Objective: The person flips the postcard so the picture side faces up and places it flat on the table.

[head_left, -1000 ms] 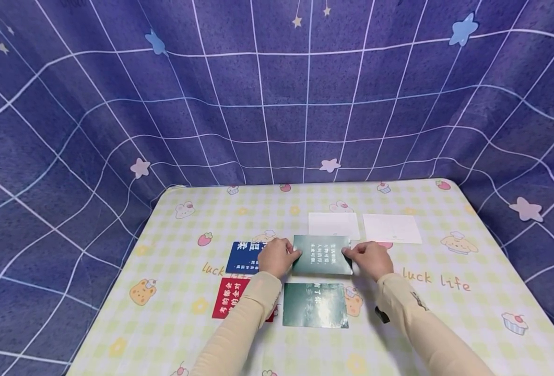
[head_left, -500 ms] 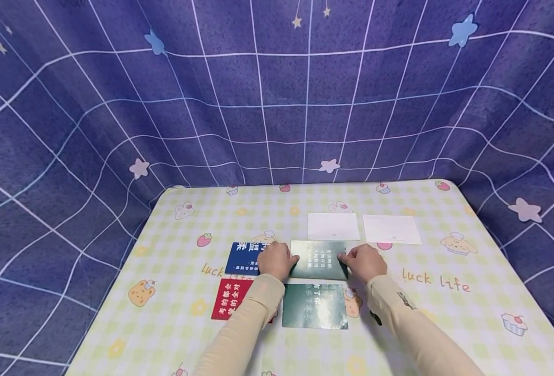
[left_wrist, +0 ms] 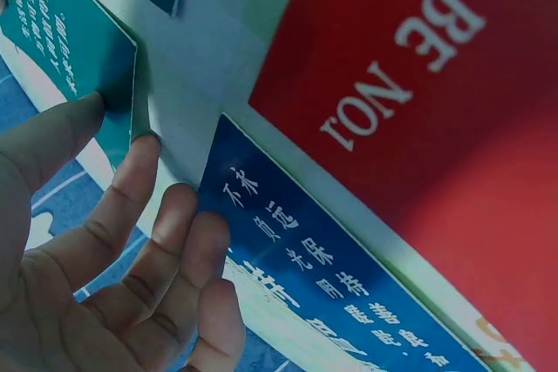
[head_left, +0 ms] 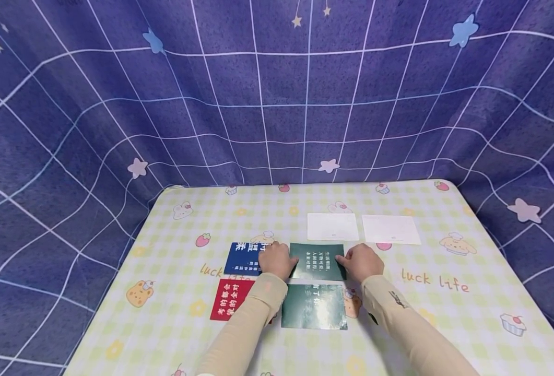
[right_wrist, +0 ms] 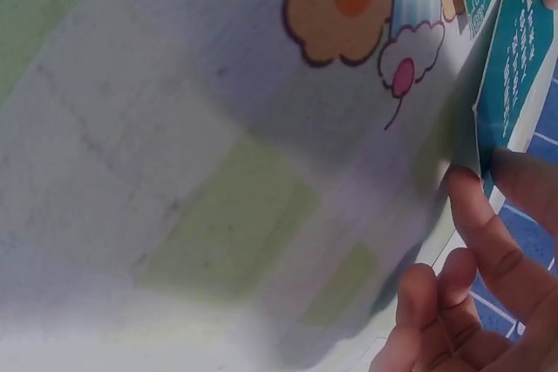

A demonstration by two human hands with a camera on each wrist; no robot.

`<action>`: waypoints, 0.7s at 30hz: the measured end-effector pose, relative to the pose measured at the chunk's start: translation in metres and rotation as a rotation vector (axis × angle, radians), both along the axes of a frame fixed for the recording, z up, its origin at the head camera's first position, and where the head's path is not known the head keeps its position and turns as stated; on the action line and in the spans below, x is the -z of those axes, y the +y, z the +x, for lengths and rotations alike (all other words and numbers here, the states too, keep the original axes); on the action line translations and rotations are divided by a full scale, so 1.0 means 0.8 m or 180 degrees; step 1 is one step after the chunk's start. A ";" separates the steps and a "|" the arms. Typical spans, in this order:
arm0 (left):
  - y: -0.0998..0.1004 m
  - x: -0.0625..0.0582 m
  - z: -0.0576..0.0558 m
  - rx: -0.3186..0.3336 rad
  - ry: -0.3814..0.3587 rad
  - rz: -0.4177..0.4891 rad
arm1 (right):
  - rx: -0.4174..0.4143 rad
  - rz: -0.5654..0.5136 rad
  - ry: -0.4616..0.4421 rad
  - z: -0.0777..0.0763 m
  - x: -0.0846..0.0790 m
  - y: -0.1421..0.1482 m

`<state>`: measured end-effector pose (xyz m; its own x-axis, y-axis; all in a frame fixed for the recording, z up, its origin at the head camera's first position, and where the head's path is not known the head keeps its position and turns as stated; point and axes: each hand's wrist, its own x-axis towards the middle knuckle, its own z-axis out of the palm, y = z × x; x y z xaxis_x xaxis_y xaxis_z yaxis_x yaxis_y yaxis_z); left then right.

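A dark green card (head_left: 317, 262) with white writing lies between my two hands in the head view. My left hand (head_left: 275, 260) pinches its left edge; in the left wrist view the thumb is on top and the index finger (left_wrist: 131, 172) at the edge. At the other end, my right hand (head_left: 364, 262) pinches the right edge, which looks slightly raised in the right wrist view. Just nearer the body lies a second green card (head_left: 314, 308), glossy with glare. A blue card (head_left: 240, 259) sits beside my left hand, partly covered by it. The red card (head_left: 227, 300) is partly hidden under the left forearm.
Two white cards (head_left: 333, 227) lie face-blank side by side behind the green one, towards the back right. A checked tablecloth (head_left: 446, 324) with cartoon prints covers the table. Behind it hangs a blue curtain (head_left: 281, 120) with a white grid and stars.
Both hands have brought the green card lower and slightly towards the body, in line above the second green card. The other cards stay where they were.
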<state>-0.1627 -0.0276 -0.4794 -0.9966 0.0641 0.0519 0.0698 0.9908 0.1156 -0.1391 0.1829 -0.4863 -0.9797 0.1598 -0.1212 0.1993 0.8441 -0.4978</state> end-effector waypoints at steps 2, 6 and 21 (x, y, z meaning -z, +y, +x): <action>0.002 0.001 -0.001 -0.0005 -0.0039 -0.0074 | 0.0005 0.0105 0.0022 -0.001 -0.001 -0.003; 0.006 0.003 -0.003 0.0023 -0.0058 -0.0252 | -0.0015 0.0347 0.0084 -0.002 -0.002 -0.007; 0.012 0.004 -0.003 0.0185 0.0013 -0.0380 | -0.0157 0.0602 0.0254 -0.002 0.001 -0.012</action>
